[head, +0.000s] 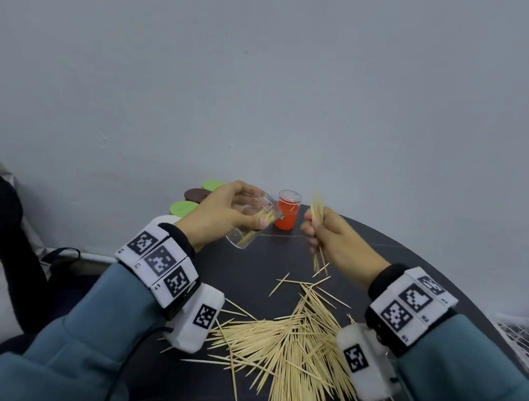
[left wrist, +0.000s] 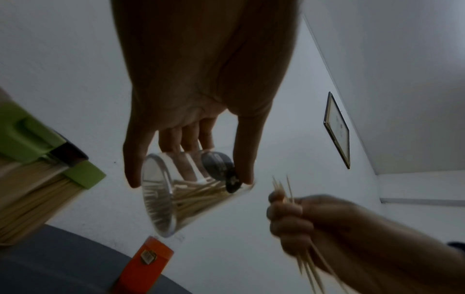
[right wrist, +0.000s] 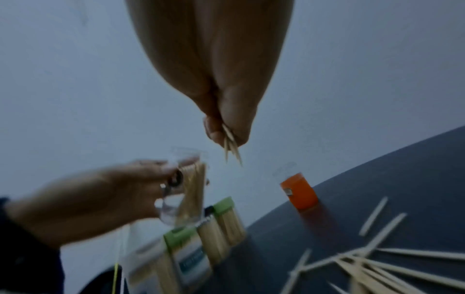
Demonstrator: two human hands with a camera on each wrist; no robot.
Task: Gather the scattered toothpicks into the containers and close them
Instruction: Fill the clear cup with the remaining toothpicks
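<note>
Left hand (head: 225, 209) raised above the far part of the dark round table (head: 386, 251), fingers and thumb curled round a clear container (head: 254, 223), which is tilted with its open mouth toward the right hand and off the surface. It is partly filled with toothpicks. Left forearm comes in from the near-left edge, wrist bent slightly inward.

Right hand (head: 333, 235) also raised, just right of the container mouth, closed in a fist-like pinch on a small bundle of toothpicks (head: 317, 208); tips stick out above the fingers and below the palm. The two hands are close, not touching.

Red container (head: 287, 209) stands upright at the far edge, between and behind the hands, lid on. Green- and brown-lidded containers (head: 196, 194) are grouped at the far-left edge, behind the left hand.

Big loose pile of scattered toothpicks (head: 294, 350) lies on the near half of the table, between the forearms, strays fanning toward the near edge.
</note>
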